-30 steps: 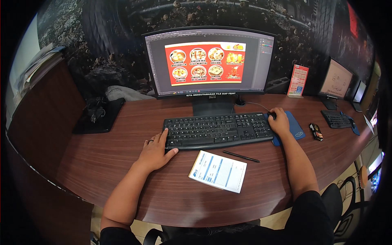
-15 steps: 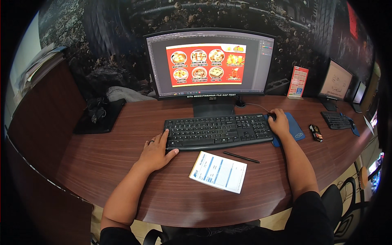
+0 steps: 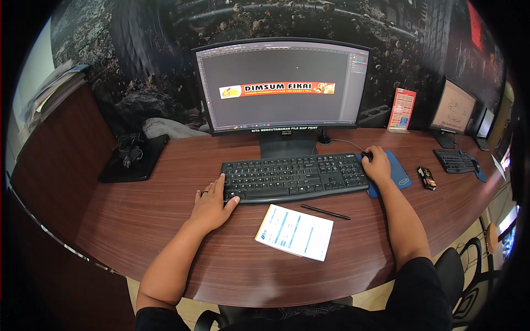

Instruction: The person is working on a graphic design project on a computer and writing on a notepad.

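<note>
My left hand [image 3: 212, 205] rests at the left end of a black keyboard [image 3: 295, 176], fingers stretched out and thumb spread along its lower left corner. A dark ring sits on one finger. My right hand [image 3: 377, 164] is curled over a black computer mouse [image 3: 366, 156], which it mostly hides, on a blue mouse pad [image 3: 398, 172]. Behind the keyboard stands a monitor [image 3: 281, 116]; its screen has a long red and white banner on a dark grey workspace. In front of the keyboard lie a pad of printed forms [image 3: 295, 233] and a black pen [image 3: 326, 212].
A small dark box [image 3: 426, 178] lies right of the mouse pad. Farther right are a red card stand [image 3: 402, 110], a second monitor [image 3: 455, 108] and another keyboard [image 3: 455, 161]. A black flat device with a coiled cable [image 3: 131, 150] sits at the left, beside a brown partition [image 3: 58, 129].
The screen has switched from a red menu layout with several food pictures to a long narrow banner. Both hands stay in nearly the same places.
</note>
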A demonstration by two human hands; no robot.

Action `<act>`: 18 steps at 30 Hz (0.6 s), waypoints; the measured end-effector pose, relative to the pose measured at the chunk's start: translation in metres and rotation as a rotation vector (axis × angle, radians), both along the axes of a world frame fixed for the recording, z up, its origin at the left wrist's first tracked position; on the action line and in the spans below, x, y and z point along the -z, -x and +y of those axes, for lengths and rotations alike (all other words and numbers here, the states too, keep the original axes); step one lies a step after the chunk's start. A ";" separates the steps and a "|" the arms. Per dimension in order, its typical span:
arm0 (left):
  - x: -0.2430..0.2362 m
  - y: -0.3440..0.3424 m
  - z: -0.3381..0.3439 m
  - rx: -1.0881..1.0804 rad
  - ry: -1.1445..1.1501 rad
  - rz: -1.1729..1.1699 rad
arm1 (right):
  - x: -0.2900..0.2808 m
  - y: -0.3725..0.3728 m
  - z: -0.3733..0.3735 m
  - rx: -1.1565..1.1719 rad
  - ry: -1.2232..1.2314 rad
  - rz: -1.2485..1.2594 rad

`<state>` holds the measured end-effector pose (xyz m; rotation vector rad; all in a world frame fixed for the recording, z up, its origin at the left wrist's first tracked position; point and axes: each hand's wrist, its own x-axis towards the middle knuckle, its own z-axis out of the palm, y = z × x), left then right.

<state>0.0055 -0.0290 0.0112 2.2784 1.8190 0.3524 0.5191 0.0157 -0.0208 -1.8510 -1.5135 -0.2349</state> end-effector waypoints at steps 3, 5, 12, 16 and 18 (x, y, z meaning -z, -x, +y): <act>0.000 0.000 0.001 -0.003 0.008 0.009 | 0.000 -0.001 0.000 0.002 -0.001 -0.009; 0.001 0.000 0.002 -0.009 0.017 0.019 | -0.001 0.000 -0.001 0.004 0.009 -0.008; -0.002 0.001 0.000 -0.023 0.008 0.015 | -0.003 0.004 0.000 0.004 0.018 0.003; -0.005 -0.002 -0.001 0.001 -0.007 -0.007 | 0.004 -0.009 0.003 -0.122 -0.028 -0.009; -0.006 -0.002 -0.002 0.007 -0.002 0.001 | 0.001 -0.003 0.001 -0.155 -0.045 -0.011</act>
